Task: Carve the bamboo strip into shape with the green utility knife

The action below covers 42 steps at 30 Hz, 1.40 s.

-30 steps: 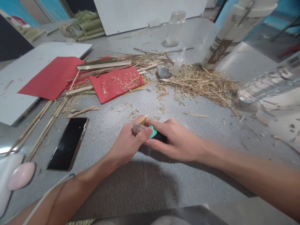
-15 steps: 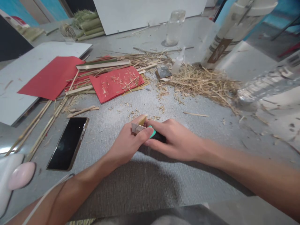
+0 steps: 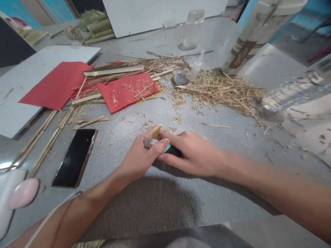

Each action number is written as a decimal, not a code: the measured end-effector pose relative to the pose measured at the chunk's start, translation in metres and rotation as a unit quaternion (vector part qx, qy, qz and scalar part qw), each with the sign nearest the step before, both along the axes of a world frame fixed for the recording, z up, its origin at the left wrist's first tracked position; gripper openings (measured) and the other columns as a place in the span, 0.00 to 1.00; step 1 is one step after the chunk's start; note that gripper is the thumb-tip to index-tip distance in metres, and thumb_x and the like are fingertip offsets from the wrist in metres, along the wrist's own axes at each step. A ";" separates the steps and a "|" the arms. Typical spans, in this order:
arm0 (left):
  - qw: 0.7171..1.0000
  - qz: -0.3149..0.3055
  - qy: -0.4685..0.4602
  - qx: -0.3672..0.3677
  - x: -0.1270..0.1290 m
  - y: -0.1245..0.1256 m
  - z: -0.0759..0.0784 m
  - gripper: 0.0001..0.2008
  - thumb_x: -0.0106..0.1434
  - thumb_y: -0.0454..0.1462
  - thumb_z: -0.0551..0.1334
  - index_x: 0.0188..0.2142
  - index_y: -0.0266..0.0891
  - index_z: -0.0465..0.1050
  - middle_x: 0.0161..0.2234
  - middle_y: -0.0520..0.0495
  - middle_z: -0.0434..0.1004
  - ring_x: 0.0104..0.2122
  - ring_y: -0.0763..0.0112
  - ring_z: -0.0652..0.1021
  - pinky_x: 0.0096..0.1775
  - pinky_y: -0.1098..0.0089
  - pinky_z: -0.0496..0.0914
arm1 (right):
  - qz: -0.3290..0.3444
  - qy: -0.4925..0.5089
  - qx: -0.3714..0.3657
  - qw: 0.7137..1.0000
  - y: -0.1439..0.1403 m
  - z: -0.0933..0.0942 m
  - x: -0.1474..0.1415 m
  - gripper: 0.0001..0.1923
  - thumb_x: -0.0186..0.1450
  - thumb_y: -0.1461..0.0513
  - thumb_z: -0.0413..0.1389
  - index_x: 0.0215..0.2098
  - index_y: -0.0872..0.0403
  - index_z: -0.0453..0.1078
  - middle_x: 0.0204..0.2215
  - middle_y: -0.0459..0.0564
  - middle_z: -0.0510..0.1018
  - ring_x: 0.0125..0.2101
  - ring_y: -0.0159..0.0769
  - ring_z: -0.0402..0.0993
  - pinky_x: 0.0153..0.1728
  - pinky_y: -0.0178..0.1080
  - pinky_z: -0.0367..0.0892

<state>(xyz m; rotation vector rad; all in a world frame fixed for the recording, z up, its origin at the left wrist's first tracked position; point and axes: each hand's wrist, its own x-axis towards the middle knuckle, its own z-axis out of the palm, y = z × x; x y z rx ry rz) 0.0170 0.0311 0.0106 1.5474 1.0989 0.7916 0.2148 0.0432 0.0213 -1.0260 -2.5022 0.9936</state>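
Observation:
My left hand (image 3: 139, 156) grips a short tan bamboo piece (image 3: 156, 131) whose tip sticks up between the fingers. My right hand (image 3: 192, 151) is closed on a knife with a black and teal handle (image 3: 171, 150); its grey blade (image 3: 148, 142) lies against the bamboo piece, under my left thumb. Both hands meet low over the grey mat (image 3: 160, 193) at the middle of the table.
A black phone (image 3: 74, 157) lies left of my hands. Red paper sheets (image 3: 58, 84) and long bamboo strips (image 3: 113, 71) lie beyond, with a heap of shavings (image 3: 227, 91) at the right. A glass jar (image 3: 191, 29), a small dropper bottle (image 3: 196, 69) and a clear plastic bottle (image 3: 297, 91) stand or lie farther back.
The knife handle has slid further under my left thumb, so less teal shows. The bamboo tip sticks up a little more. Both hands stay in place.

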 end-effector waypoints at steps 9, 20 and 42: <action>1.000 0.009 0.000 -0.018 0.002 -0.001 0.004 0.12 0.71 0.45 0.61 0.35 0.41 0.68 0.31 0.54 0.69 0.31 0.72 0.69 0.38 0.68 0.68 | 0.004 -0.033 0.018 0.999 -0.001 0.000 0.001 0.24 0.77 0.45 0.49 0.56 0.56 0.68 0.30 0.49 0.80 0.25 0.36 0.69 0.29 0.39 0.51; 1.000 0.002 -0.020 -0.011 0.001 -0.001 0.002 0.12 0.73 0.45 0.62 0.35 0.41 0.67 0.29 0.55 0.66 0.30 0.73 0.66 0.36 0.69 0.66 | 0.002 -0.034 0.018 0.999 -0.002 0.001 0.002 0.25 0.77 0.45 0.49 0.57 0.56 0.68 0.31 0.51 0.81 0.26 0.37 0.71 0.30 0.39 0.52; 1.000 -0.009 0.011 0.003 0.000 0.001 0.005 0.12 0.71 0.45 0.62 0.35 0.41 0.67 0.31 0.54 0.69 0.31 0.71 0.69 0.37 0.68 0.67 | 0.007 -0.067 0.052 0.996 -0.003 0.003 0.000 0.27 0.77 0.45 0.48 0.59 0.58 0.68 0.28 0.50 0.80 0.24 0.39 0.69 0.27 0.39 0.49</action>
